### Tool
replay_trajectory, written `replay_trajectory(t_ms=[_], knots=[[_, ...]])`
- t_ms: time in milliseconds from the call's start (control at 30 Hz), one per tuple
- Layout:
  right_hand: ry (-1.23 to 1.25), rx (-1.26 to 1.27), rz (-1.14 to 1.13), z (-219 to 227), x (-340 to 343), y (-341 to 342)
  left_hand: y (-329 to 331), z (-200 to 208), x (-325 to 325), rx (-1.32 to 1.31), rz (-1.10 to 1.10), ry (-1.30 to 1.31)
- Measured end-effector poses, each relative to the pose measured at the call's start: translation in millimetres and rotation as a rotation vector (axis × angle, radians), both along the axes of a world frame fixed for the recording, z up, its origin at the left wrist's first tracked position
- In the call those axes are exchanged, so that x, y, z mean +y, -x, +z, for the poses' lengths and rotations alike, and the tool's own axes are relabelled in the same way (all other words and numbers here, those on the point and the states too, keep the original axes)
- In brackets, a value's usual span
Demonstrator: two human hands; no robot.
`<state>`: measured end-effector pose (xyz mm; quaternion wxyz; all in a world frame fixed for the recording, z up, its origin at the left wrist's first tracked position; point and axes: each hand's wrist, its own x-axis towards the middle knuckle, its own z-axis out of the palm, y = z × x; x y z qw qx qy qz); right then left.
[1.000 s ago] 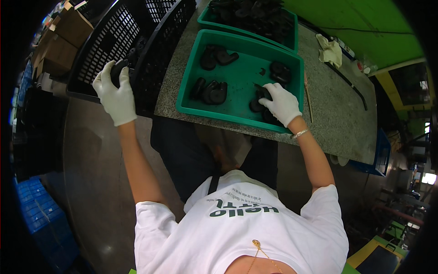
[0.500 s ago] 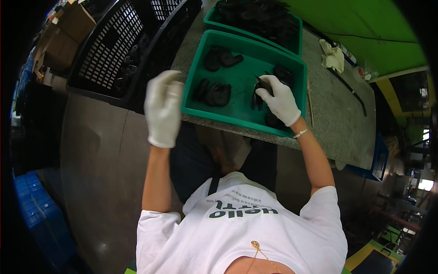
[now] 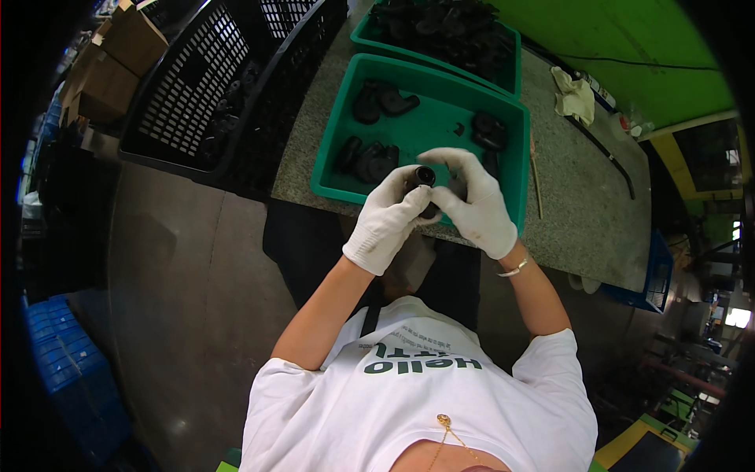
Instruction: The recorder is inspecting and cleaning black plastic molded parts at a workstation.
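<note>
My left hand [image 3: 389, 216] and my right hand [image 3: 474, 202], both in white gloves, meet in front of my chest and hold one small black round part [image 3: 423, 178] between their fingers. The part hangs just above the near edge of a green tray [image 3: 429, 118] that stands on the speckled stone bench [image 3: 586, 204]. Several similar black parts [image 3: 370, 157] lie loose inside that tray. A second green tray [image 3: 444, 31], heaped with black parts, stands behind it.
Black slatted plastic crates [image 3: 197, 86] stand to the left of the bench, one with black parts in it. A white rag [image 3: 574, 94] and a long thin rod [image 3: 609, 161] lie on the bench at right. Cardboard boxes [image 3: 118, 55] sit far left, blue crates [image 3: 63, 370] on the floor.
My left hand has come from the black crate at left over to the middle. My right hand has lifted a black part out of the green tray, and both hands now hold it.
</note>
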<state>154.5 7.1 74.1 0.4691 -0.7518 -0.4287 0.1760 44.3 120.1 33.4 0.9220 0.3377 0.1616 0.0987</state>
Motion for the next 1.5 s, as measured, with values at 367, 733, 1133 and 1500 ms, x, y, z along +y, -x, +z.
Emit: replay_trajectory(t_ms=[367,733,1133,1500], knots=[[0.149,-0.505,-0.028,8.3,-17.3,8.8,2.8,-3.8,-2.9,0.025,0.102,-0.397],[0.168,-0.577,-0.035,6.2,-16.8,13.3,-5.3,-5.8,-12.1,-0.040,0.274,-0.541],[0.171,-0.569,-0.200,-9.8,-12.1,4.2,-0.5,-2.1,-5.6,0.095,0.392,-0.572],[0.896,-0.834,-0.208,-62.0,-0.1,-153.5,42.3,20.3,182.6,0.814,1.145,-1.698]])
